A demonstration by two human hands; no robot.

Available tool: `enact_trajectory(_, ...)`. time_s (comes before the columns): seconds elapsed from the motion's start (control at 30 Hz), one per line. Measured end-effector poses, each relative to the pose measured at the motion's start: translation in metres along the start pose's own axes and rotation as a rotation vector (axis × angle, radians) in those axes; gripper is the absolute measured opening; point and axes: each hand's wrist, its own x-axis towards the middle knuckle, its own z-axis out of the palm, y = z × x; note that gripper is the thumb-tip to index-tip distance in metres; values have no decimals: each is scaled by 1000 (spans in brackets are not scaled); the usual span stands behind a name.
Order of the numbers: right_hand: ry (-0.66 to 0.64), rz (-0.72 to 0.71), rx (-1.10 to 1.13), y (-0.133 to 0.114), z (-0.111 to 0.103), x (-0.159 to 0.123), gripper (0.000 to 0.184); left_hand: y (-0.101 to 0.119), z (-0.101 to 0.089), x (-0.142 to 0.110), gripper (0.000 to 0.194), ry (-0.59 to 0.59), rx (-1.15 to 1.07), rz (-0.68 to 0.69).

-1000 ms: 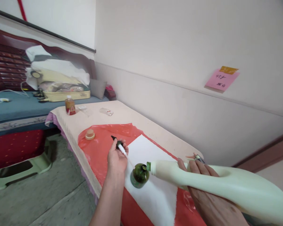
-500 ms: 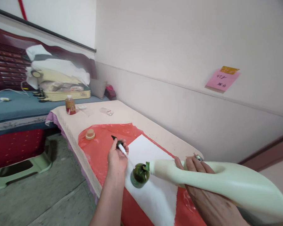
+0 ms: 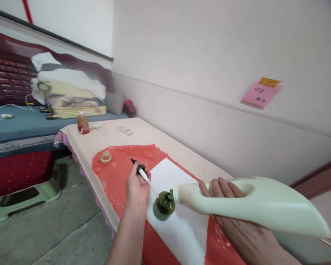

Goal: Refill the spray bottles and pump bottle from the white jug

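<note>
My left hand (image 3: pixel 138 181) is closed around a pump dispenser head (image 3: pixel 143 174) with a black top and a white tube angled down to the right. Gripped by its handle in my right hand (image 3: pixel 234 209) is a large pale green jug (image 3: pixel 276 208), tipped with its mouth to the left. That mouth is right by the neck of a green bottle (image 3: pixel 164 207), which stands on a white cloth (image 3: pixel 179 228); whether they touch I cannot tell. Any liquid at the mouth is not plain to see.
A red plastic sheet (image 3: pixel 118 184) lies under the cloth, with a beige cap (image 3: pixel 106 157) on it. Farther back on the table (image 3: pixel 151 134) stand a bottle of amber liquid (image 3: pixel 83 123) and a clear packet (image 3: pixel 125 130). A wall (image 3: pixel 198 121) runs along the right; a stool (image 3: pixel 46 195) stands left.
The jug's rear end has risen a little and swung slightly left, with my right hand moving along. My left hand and the green bottle stay nearly the same.
</note>
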Motion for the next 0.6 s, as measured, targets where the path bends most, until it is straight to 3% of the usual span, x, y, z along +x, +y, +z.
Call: enact_trajectory(0.6,8,-58,-6,9,-8,16,53,2,-3,2,11,-6,-9,-9)
